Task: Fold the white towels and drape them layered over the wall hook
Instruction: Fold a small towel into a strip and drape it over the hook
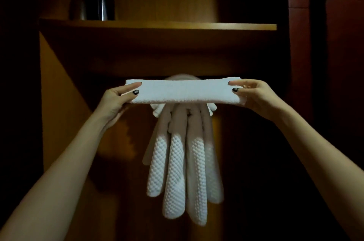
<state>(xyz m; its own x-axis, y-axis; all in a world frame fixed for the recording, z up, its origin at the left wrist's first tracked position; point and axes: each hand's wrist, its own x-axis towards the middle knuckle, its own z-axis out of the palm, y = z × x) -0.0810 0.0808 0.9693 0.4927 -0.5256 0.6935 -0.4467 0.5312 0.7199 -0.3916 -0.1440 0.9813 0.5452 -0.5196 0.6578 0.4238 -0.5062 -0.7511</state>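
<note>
Behind folded towel [184, 91], hung towels [183, 162] partly hidden; left hand [118, 100], right hand [254, 95] pinch ends.

The folded towel [185, 91] is white cloth with a fine, short pile, matt and soft-looking. The hanging towels [177, 171] below it are white cloth too, but coarser, with a raised, bumpy waffle weave on their lower halves. Higher up, in shade, they look smoother. The shelf [157, 25] is smooth wood with a dull satin sheen along its front edge, and the side panel [59, 93] at left is the same warm wood. A dark jug [94, 0] at the far left of the shelf is glossy, with bright streaks like polished metal. The wall panel [342, 43] at right is smooth, reddish-brown and faintly shiny. The thumbnails of the left hand [116, 100] and right hand [254, 95] carry dark polish.
</note>
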